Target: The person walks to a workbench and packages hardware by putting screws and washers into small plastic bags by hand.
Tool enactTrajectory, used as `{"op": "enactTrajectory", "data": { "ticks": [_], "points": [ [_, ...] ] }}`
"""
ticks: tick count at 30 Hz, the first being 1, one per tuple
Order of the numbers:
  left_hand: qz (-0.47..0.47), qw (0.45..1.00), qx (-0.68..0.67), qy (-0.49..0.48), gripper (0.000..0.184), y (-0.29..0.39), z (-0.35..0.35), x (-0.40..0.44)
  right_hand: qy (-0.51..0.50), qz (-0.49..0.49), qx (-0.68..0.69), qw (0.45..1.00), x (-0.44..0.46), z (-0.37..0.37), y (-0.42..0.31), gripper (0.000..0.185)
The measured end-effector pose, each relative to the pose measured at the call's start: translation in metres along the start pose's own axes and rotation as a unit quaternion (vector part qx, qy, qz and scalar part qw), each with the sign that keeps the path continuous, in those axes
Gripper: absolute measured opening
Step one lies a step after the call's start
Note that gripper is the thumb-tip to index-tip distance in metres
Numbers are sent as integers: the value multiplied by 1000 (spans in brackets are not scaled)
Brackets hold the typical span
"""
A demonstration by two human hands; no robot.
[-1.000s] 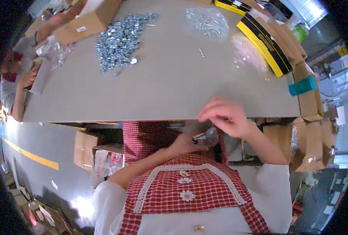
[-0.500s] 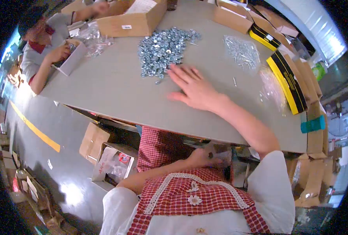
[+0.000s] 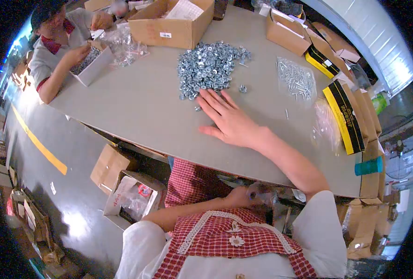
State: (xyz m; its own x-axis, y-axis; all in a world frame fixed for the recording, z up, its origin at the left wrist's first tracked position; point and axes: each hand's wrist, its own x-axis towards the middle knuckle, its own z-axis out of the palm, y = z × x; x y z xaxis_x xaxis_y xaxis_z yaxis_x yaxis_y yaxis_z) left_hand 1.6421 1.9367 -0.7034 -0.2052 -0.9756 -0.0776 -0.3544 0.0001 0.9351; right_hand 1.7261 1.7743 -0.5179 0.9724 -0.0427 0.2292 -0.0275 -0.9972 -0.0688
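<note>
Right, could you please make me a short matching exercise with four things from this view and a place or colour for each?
Things
1. Right hand
2. Left hand
3. Cylinder at the table's right side
4. Clear bag of thin metal pieces

Places and colours
A. Teal
B. Below the tabletop's near edge, with clear plastic
C. Lying on the table, right of the metal fastener pile
D. At that pile's near edge, fingers spread

Pairs: 1-D, 2-B, 3-A, 4-C
</note>
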Motion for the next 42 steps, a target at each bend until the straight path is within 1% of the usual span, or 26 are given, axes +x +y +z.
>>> {"op": "enactTrajectory", "data": {
  "ticks": [3, 4, 6, 7, 8, 9, 10, 12, 13, 15, 16, 19, 22, 25, 26, 28, 30, 31, 33, 34, 36, 37, 38, 39, 40, 42],
  "points": [
    [-1, 1000, 7, 6, 75, 7, -5, -1, -20, 11, 5, 1000, -27, -14, -10, 77],
    [16, 1000, 4, 2, 73, 6, -6, 1, -30, 13, 5, 999, -38, -19, -11, 76],
    [48, 999, -6, -3, 69, -2, -3, 3, -41, 22, 43, 998, -57, -30, -11, 69],
    [18, 999, 19, -23, 67, -7, 2, 5, -46, 29, 63, 997, -65, -35, -8, 66],
    [-12, 998, 44, -45, 65, -15, 9, 7, -18, 69, 146, 987, -72, -40, -5, 62],
    [-41, 994, 70, -69, 64, -22, 16, 9, 10, 110, 227, 968, -79, -44, -1, 58],
    [-20, 995, 78, -52, 62, -31, 23, 11, 41, 152, 306, 939, -87, -48, 3, 55],
    [23, 995, 94, -18, 60, -47, 34, 13, 91, 215, 380, 895, -101, -43, 27, 52],
    [19, 997, 76, -18, 60, -40, 29, 10, 118, 244, 415, 868, -105, -39, 36, 51],
    [9, 999, 41, -15, 59, -16, 9, 5, 89, 273, 406, 868, -106, -36, 41, 52],
    [15, 999, 42, -6, 60, -16, 10, 5, 73, 285, 402, 867, -103, -37, 39, 53],
    [25, 999, 36, 22, 61, -11, 9, 1, 27, 204, 317, 926, -89, -36, 20, 54],
    [15, 999, 15, 40, 63, 17, -10, -8, 43, 78, 178, 980, -72, -21, 3, 56],
    [-3, 1000, -9, 23, 66, 19, -18, -9, 0, 7, 83, 997, -84, -18, -12, 60],
    [-4, 1000, -15, 18, 67, 17, -17, -8, -14, 7, 86, 996, -94, -21, -16, 60],
    [40, 998, 4, 38, 67, 11, -13, -5, -50, 10, 96, 994, -122, -35, -26, 62],
    [131, 986, 53, 87, 65, 3, -10, -3, -65, 39, 121, 990, -153, -48, -42, 60],
    [157, 983, 23, 91, 63, 3, -9, -1, -72, 55, 133, 987, -167, -55, -50, 59],
    [205, 973, -39, 99, 58, 6, -8, 5, -79, 44, 213, 973, -192, -70, -66, 57],
    [178, 979, -62, 76, 56, 6, -8, 6, -79, 39, 252, 964, -202, -77, -72, 55],
    [124, 987, -102, 29, 52, 3, -9, 7, -43, 88, 264, 960, -220, -93, -80, 50],
    [102, 992, -79, -1, 51, -4, -8, 10, -22, 112, 267, 957, -226, -100, -83, 48],
    [82, 995, -54, -31, 50, -12, -8, 15, 25, 140, 235, 961, -229, -103, -85, 39],
    [63, 996, -28, -59, 50, -19, -7, 16, 34, 170, 245, 954, -233, -103, -87, 36],
    [79, 994, -71, -26, 45, -2, -16, 12, 45, 198, 254, 946, -237, -103, -87, 34],
    [113, 993, -2, -33, 42, -12, -13, 16, 83, 233, 245, 937, -241, -99, -91, 27]
  ]
}}
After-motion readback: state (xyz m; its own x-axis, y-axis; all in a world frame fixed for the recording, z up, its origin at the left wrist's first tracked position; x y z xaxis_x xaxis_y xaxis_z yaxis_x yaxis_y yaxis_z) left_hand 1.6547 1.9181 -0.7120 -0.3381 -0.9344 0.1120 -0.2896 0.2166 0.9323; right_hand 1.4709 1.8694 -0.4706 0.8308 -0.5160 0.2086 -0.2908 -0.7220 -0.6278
